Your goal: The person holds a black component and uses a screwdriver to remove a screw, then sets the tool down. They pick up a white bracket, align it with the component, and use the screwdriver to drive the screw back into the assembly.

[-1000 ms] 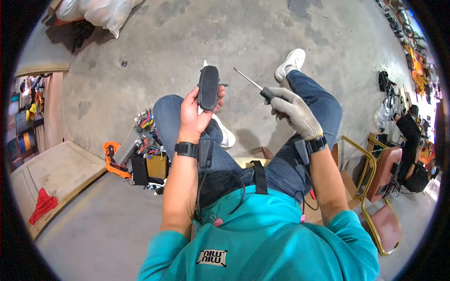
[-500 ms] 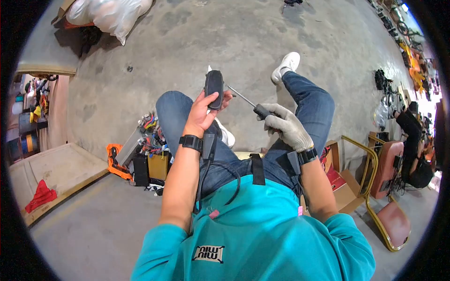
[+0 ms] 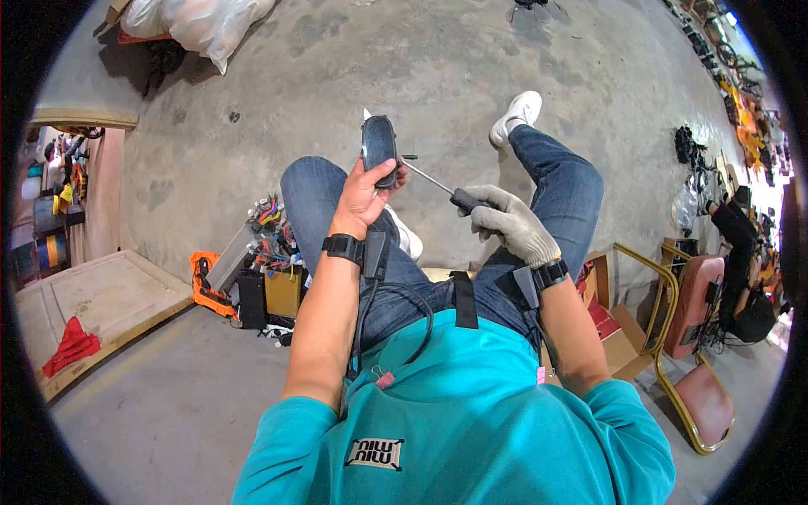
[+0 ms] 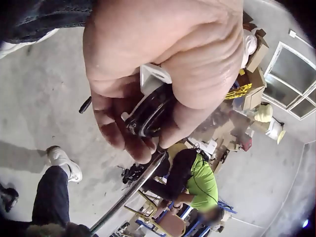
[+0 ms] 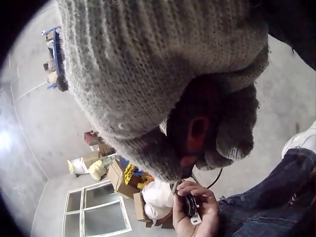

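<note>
We hold the black oval casing point(image 3: 379, 150) in our bare left hand point(image 3: 360, 200), raised in the air above our left knee point(image 3: 311, 189), with nothing under it but the concrete floor point(image 3: 438, 67). The thumb and fingers curl round its lower half and pinch it by the narrow edges, as the left wrist view shows. Its long axis runs nearly upright in the head view. The free rounded end points away from us, and the dark broad face is turned back toward us. A white tab point(image 3: 367, 114) shows behind its far end.

Our gloved right hand point(image 3: 509, 225) is wrapped tight round the black handle of the screwdriver point(image 3: 438, 185). The fingers are closed on the handle and the thumb lies along it.

The casing lies forward and to the left of that grip, straight along the line of the shaft. The shaft slants from the handle up toward the left, across the gap between our two hands, so it lies almost crosswise to the casing's length. Its tip comes to the casing's right edge, just above our left fingertips. We cannot tell whether the tip touches the edge or stops just short. The right hand is the nearer one to the handle, and the left hand alone carries the casing.
</note>
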